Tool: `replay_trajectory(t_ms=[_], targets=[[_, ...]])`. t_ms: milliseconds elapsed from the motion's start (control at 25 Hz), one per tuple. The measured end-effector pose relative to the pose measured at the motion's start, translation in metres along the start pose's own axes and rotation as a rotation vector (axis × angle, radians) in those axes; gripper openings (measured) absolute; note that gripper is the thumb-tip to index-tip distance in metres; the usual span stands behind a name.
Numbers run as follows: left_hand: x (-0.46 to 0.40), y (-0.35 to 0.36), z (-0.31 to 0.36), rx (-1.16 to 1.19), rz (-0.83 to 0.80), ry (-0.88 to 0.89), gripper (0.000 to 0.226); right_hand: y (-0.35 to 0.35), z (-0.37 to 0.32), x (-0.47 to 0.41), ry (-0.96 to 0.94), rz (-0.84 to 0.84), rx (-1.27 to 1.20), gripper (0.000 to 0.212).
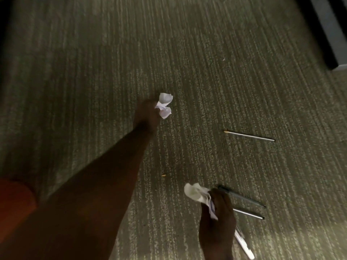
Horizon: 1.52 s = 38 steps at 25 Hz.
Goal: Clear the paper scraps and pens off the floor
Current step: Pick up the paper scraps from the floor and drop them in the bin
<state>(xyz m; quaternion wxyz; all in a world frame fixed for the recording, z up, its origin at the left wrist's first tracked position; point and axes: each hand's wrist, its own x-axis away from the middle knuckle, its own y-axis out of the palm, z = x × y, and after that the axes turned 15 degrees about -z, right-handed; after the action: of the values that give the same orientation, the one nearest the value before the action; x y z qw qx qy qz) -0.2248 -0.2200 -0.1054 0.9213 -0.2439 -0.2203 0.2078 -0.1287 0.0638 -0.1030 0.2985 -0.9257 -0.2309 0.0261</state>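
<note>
My left hand reaches out over the striped carpet and pinches a crumpled white paper scrap at its fingertips. My right hand is lower right, shut on a bunch of crumpled paper together with several pens that stick out to the right and below. One thin pen lies alone on the carpet, right of the left hand and above the right hand.
Grey-green ribbed carpet covers the floor. A dark baseboard or furniture edge runs diagonally across the top right corner. An orange sleeve shows at the lower left. A tiny orange speck lies between the hands.
</note>
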Motion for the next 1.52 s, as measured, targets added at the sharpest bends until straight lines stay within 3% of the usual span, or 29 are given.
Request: replay_trajectory(t_ms=[80, 160, 320, 520, 840, 960, 1040, 1120, 1240, 1400, 1520], targets=[[0.026, 0.005, -0.002, 0.119, 0.016, 0.059, 0.009, 0.0, -0.008, -0.022, -0.048, -0.031, -0.023, 0.016], [0.055, 0.01, -0.011, 0.058, 0.102, 0.086, 0.013, 0.0, -0.021, -0.041, -0.114, -0.055, -0.021, 0.008], [0.126, 0.012, -0.023, -0.071, 0.213, 0.079, 0.014, -0.007, -0.038, -0.054, -0.201, -0.096, 0.054, 0.014], [0.218, -0.014, -0.018, 0.05, 0.271, 0.036, 0.02, -0.017, -0.074, -0.046, -0.255, -0.142, 0.154, 0.014], [0.333, -0.113, 0.039, 0.041, 0.445, -0.119, 0.02, 0.005, -0.219, 0.006, -0.31, -0.242, 0.064, 0.015], [0.374, -0.16, 0.06, 0.118, 0.549, -0.205, 0.017, 0.022, -0.297, 0.032, -0.324, -0.272, 0.033, 0.025], [0.402, -0.195, 0.059, 0.136, 0.658, -0.254, 0.005, 0.045, -0.343, 0.05, -0.371, -0.354, 0.012, 0.027], [0.427, -0.233, 0.044, 0.173, 0.767, -0.362, 0.011, 0.078, -0.378, 0.069, -0.369, -0.493, -0.064, 0.02], [0.454, -0.281, 0.005, 0.277, 0.835, -0.581, 0.015, 0.133, -0.411, 0.099, -0.162, -0.751, -0.174, 0.015], [0.473, -0.316, -0.024, 0.524, 0.796, -0.64, 0.05, 0.184, -0.425, 0.124, -0.094, -1.046, -0.139, 0.064], [0.478, -0.314, -0.029, 0.589, 0.797, -0.54, 0.053, 0.177, -0.418, 0.132, -0.058, -1.09, -0.264, 0.064]])
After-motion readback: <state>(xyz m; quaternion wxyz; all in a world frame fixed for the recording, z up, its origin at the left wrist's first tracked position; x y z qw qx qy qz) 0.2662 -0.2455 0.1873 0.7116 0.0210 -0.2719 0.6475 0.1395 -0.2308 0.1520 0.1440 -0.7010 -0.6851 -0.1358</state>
